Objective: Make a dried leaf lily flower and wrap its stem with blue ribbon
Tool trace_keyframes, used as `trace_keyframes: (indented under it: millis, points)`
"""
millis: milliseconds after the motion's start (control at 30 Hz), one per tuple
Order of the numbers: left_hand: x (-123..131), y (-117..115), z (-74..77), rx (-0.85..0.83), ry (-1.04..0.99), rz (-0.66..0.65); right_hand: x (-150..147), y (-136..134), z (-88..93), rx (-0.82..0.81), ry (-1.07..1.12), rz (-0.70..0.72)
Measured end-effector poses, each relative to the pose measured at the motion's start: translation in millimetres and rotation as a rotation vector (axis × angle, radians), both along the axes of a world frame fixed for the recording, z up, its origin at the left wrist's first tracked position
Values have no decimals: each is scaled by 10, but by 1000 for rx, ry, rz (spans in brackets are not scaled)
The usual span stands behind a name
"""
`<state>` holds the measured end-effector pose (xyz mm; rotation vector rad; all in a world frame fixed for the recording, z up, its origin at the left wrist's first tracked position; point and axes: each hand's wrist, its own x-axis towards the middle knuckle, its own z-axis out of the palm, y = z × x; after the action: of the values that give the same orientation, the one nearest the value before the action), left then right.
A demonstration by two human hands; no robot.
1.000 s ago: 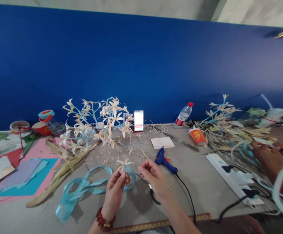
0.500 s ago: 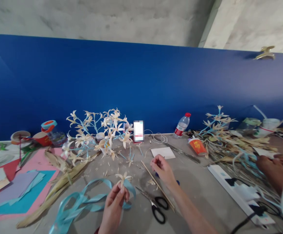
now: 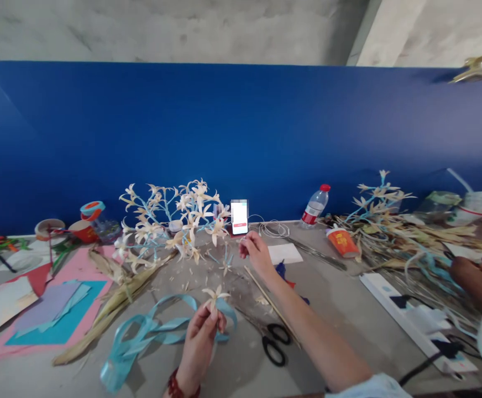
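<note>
Between the pinched fingers of my left hand point(image 3: 205, 329) is a cream-coloured flower point(image 3: 215, 297), its petals facing up. Light-blue ribbon point(image 3: 168, 323) runs from beside the flower in loops to the left. My right hand point(image 3: 255, 251) is raised in front of the lit phone point(image 3: 240, 217), fingers curled together; whatever they may hold is too small to tell. To its left stand several cream flowers on blue stems point(image 3: 191, 224). Black-handled scissors point(image 3: 274, 344) and a thin stick point(image 3: 272, 304) lie below my right forearm and to its left.
Coloured paper sheets point(image 3: 58, 315) and dried husks point(image 3: 112, 304) lie left. Toward the right are a bottle point(image 3: 315, 207), an orange cup point(image 3: 342, 242), a white power strip point(image 3: 415, 326) and dried stalks point(image 3: 415, 232). Another person's hands point(image 3: 477, 279) work at the far right. A blue panel point(image 3: 241, 132) stands behind.
My right hand has moved forward and left, toward the phone, uncovering a blue and red object beside the white paper. My left hand still holds the flower. The view has shifted slightly.
</note>
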<state>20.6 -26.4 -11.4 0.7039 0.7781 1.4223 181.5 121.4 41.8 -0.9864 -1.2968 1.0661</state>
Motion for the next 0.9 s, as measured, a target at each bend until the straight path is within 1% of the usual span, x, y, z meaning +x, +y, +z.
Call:
trace_keyframes:
  millis: [67,167,267,333,400,500,567,733,833,900]
  points:
    - [-3,-3,13,-9,-51,-15,-31,-306,-45,-27,8,91]
    - [10,-8,42,-28,-126,-54,24,-840,-139,-96,-10,200]
    - [52,-26,78,-36,-157,-112,103,-1248,-160,-96,-51,157]
    - [89,-47,101,-44,-168,-147,108,-1394,-122,-81,-56,142]
    - [124,-71,118,-62,-188,-162,62,-1449,-71,-128,13,193]
    - [155,-109,130,-87,-210,-164,-68,-1433,-10,-240,190,353]
    - [156,-132,135,-93,-213,-159,-160,-1410,10,-277,274,415]
    - [138,-168,170,-92,-241,-141,-288,-1412,5,-361,366,430]
    - [129,-172,181,-96,-224,-146,-284,-1428,-8,-388,354,390]
    - [109,-171,171,-103,-157,-128,-263,-1429,-4,-372,334,344]
